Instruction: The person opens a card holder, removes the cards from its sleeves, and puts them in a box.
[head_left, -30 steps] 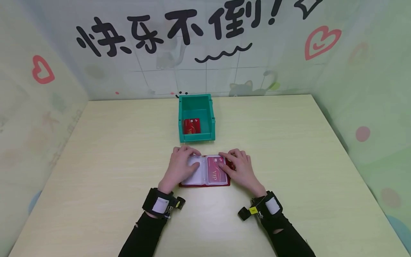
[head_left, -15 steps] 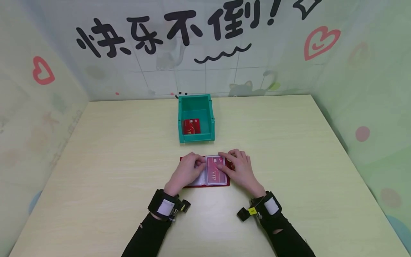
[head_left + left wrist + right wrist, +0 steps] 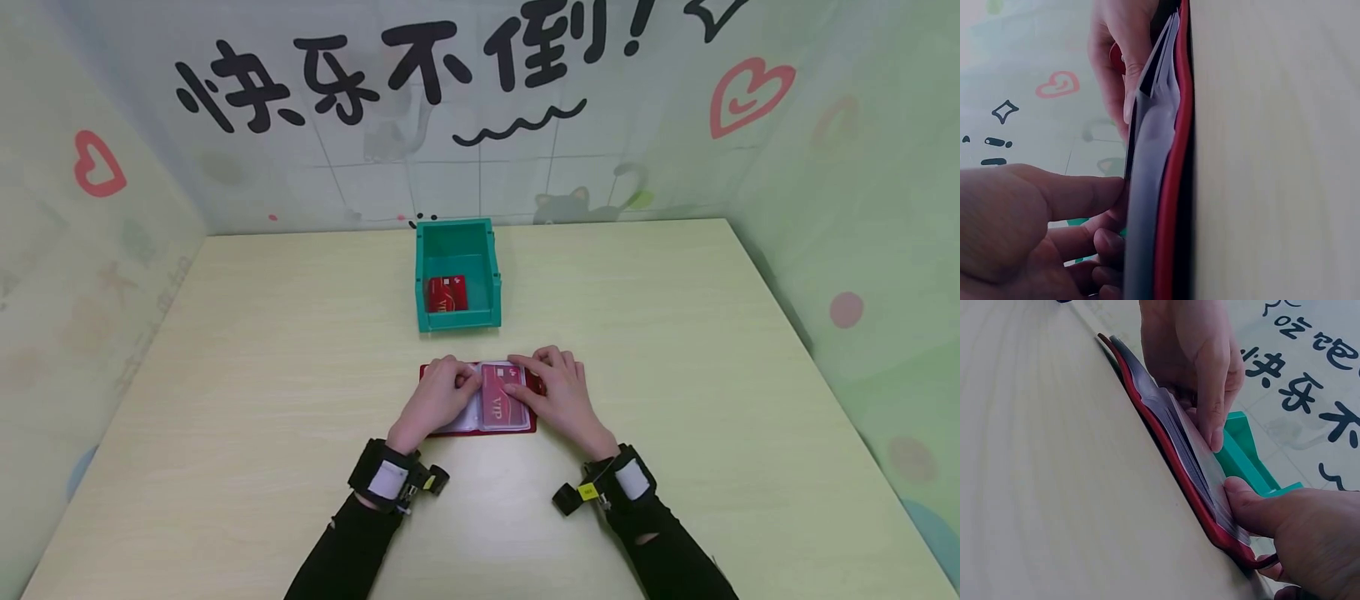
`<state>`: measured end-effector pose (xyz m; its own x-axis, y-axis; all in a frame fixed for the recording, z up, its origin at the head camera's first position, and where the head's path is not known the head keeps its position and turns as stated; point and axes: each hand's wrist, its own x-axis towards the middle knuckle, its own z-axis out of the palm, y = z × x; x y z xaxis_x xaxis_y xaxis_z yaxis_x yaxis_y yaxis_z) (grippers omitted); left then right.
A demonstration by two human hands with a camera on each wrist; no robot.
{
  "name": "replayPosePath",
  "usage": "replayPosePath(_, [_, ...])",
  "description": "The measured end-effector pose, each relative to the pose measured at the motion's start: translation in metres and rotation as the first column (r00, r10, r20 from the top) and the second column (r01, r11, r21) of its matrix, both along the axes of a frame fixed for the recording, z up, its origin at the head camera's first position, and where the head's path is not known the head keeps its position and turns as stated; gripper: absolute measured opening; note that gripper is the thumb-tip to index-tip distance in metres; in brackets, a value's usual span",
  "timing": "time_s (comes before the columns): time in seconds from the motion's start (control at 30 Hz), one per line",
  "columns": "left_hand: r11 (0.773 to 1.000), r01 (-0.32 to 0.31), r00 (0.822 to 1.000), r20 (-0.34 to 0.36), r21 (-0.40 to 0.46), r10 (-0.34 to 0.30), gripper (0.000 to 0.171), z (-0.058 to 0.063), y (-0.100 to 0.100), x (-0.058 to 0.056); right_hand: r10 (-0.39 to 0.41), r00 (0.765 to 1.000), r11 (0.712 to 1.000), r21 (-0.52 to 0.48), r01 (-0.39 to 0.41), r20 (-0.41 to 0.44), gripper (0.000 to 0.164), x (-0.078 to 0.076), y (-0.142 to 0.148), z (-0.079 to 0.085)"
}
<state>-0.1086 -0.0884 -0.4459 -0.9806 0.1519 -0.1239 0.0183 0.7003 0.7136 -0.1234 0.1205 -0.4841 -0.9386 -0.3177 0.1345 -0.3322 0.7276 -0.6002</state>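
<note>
A red card holder point(image 3: 1166, 231) lies spread on the table in the head view, with clear plastic pages inside. On its right side sits a red VIP card point(image 3: 497, 410) in a clear sleeve. My left hand point(image 3: 438, 397) pinches the card's left edge between thumb and bent fingers. From the right, my right hand point(image 3: 562, 396) grips the holder, thumb resting on the card and index finger along the top edge. The left wrist view has the stacked sleeves edge-on, with the left thumb at their edge. The left hand covers most of the left page.
Just beyond the holder stands a green bin point(image 3: 460, 322) with red VIP cards point(image 3: 447, 294) inside. The pale wooden table point(image 3: 262, 358) meets printed wall panels at the back and both sides.
My left hand has moved right from the left page to the card's left edge, its fingers bending together. The right hand stays in place on the holder.
</note>
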Motion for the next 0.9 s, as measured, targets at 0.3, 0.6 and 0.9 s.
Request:
replayPosePath(0.3, [1.000,-0.009,1.000,-0.010,-0.017,0.009,0.018,-0.0014,0.0019,-0.0005,0.002,1.000,1.000,0.001,-0.002,-0.006,0.050,-0.0002,0.0003,0.0006])
replayPosePath(0.6, [1.000,-0.008,1.000,0.009,-0.017,0.008,0.017,-0.0005,0.0001,-0.0007,0.005,1.000,1.000,0.013,-0.005,0.000,0.050,0.0004,0.0005,0.0022])
replayPosePath(0.9, [0.999,-0.022,1.000,-0.014,-0.038,0.022,0.022,-0.0009,0.0020,0.0015,0.007,1.000,1.000,0.018,-0.007,-0.005,0.049,0.0004,0.0002,0.0014])
